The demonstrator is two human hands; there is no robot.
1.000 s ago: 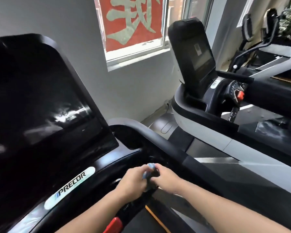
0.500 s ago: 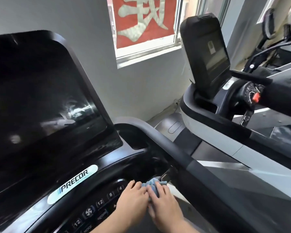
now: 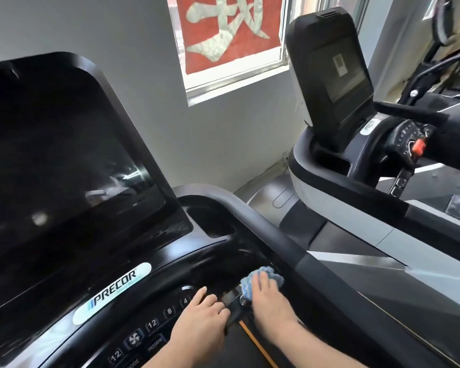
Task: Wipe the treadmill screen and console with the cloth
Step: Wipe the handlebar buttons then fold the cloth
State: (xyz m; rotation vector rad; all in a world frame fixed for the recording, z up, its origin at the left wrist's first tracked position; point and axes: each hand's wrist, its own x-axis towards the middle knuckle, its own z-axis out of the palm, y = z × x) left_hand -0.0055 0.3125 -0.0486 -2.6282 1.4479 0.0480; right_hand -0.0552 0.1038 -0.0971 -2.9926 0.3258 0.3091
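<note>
The treadmill's large dark screen (image 3: 64,160) fills the left of the view, above a glossy black console (image 3: 154,264) with a PRECOR badge and numbered keys. A small blue cloth (image 3: 272,278) lies on the console's right end, beside the grey handrail. My right hand (image 3: 268,306) presses flat on the cloth, fingers stretched over it. My left hand (image 3: 199,325) rests flat on the keypad just left of it, fingers extended, holding nothing. The cloth is mostly hidden under my right fingers.
The grey and black handrail (image 3: 290,251) runs diagonally along the console's right side. A second treadmill (image 3: 329,83) with its own screen and a red stop clip (image 3: 420,146) stands to the right. A window (image 3: 231,38) with a red sign sits in the grey wall behind.
My hands have parted: the left one slid off the cloth onto the keypad, while the right one pushed the cloth to the right toward the handrail.
</note>
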